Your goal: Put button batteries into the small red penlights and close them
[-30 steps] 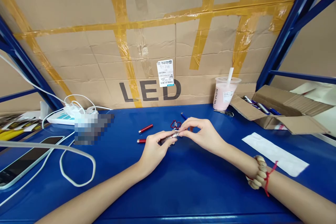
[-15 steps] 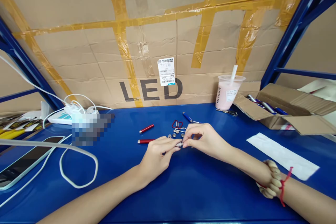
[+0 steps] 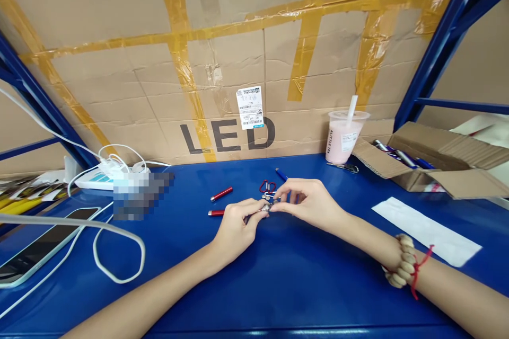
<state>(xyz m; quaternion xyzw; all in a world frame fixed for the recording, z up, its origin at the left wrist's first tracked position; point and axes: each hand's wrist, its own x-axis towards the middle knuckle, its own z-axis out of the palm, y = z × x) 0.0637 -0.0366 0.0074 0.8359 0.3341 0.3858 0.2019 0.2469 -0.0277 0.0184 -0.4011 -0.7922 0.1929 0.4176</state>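
Note:
My left hand [image 3: 234, 225] and my right hand [image 3: 308, 202] meet over the blue table [image 3: 278, 275]. Both pinch a small dark metal tube [image 3: 262, 210] between their fingertips, the left on its body, the right at its silvery end. A red clip [image 3: 268, 187] and small silvery round parts lie just behind the fingers. Two red tubes [image 3: 221, 194] lie to the left, one [image 3: 215, 213] partly hidden by my left hand. A blue tube [image 3: 280, 174] lies behind my right hand.
A pink drink cup [image 3: 344, 139] with a straw stands at the back right beside an open cardboard box [image 3: 433, 167] of pens. A white paper strip [image 3: 425, 230] lies right. A power strip [image 3: 101, 177], white cables and a phone [image 3: 37, 246] sit left. A taped cardboard wall [image 3: 238, 63] closes the back.
Both hands stayed pinched on the small tube; they dipped toward me half a second ago and have moved back up a little. The loose round parts are now mostly hidden behind the fingers.

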